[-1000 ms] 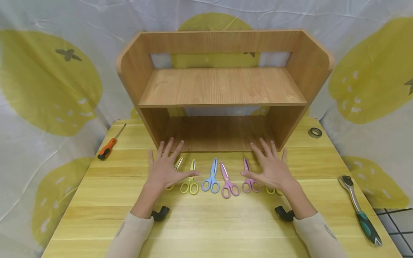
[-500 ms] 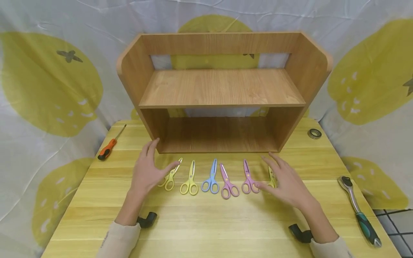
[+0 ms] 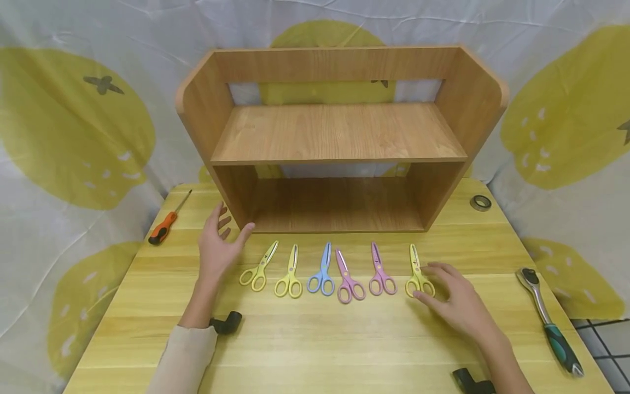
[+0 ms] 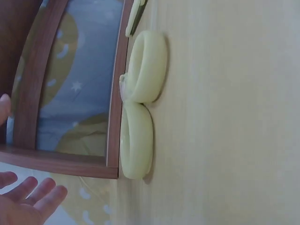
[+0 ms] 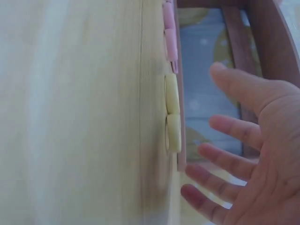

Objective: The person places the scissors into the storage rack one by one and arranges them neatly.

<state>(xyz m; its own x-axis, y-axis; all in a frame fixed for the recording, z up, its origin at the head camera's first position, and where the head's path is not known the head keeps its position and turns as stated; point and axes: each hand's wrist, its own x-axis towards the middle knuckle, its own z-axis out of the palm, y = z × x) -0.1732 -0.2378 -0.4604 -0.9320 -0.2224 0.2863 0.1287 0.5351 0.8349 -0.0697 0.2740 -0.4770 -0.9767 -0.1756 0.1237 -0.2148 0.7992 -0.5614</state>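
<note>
Several scissors lie in a row on the table, blades pointing at the shelf. My right hand (image 3: 460,303) hovers by the rightmost yellow scissors (image 3: 415,273), its thumb and fingers spread around the handle side and apart in the right wrist view. Beside the leftmost yellow scissors (image 3: 259,268), my left hand (image 3: 217,249) is raised with thumb and fingers parted, holding nothing. Between these lie another yellow pair of scissors (image 3: 292,264), blue scissors (image 3: 325,264), pink scissors (image 3: 346,271) and purple scissors (image 3: 377,265). In the left wrist view, yellow handle loops (image 4: 147,68) show close up.
A two-tier wooden shelf (image 3: 339,134) stands behind the scissors. An orange-and-black screwdriver (image 3: 164,225) lies far left. On the right are a roll of tape (image 3: 480,203) and a green-handled ratchet wrench (image 3: 546,317). A printed curtain (image 3: 74,126) hangs behind.
Both hands have drawn apart from their spread pose in front of the shelf. The right moved right and toward me to the rightmost yellow scissors; the left moved left, uncovering the leftmost pair.
</note>
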